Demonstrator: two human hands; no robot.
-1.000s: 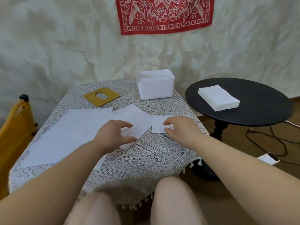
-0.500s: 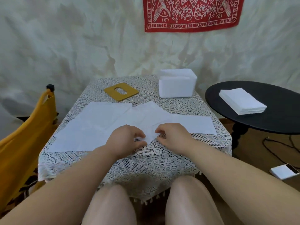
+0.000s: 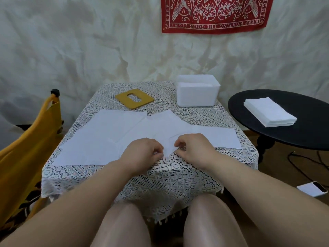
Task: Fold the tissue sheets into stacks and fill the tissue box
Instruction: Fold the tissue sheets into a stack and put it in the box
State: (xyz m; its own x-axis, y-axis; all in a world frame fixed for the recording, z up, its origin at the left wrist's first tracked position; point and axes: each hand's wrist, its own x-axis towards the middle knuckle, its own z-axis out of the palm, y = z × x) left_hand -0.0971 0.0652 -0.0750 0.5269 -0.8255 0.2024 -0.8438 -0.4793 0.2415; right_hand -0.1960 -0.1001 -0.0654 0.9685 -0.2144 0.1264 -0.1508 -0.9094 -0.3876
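Several white tissue sheets (image 3: 110, 136) lie spread and overlapping on the lace-covered table (image 3: 160, 177). My left hand (image 3: 142, 154) and my right hand (image 3: 194, 148) sit close together at the near corner of the middle sheet (image 3: 165, 129), each pinching its edge with curled fingers. Another sheet (image 3: 220, 138) lies flat to the right. The white open tissue box (image 3: 197, 93) stands at the table's back right, apart from both hands. Its yellow slotted lid (image 3: 134, 98) lies flat at the back left.
A round black side table (image 3: 306, 138) on the right carries a stack of folded white tissues (image 3: 268, 112). A yellow chair (image 3: 26, 143) stands at the left. A phone (image 3: 312, 191) and dark cables (image 3: 306, 163) lie on the floor at the right.
The view has swung left and the hands have come together at the middle sheet's near corner. My right hand left the right-hand sheet, which now lies flat.
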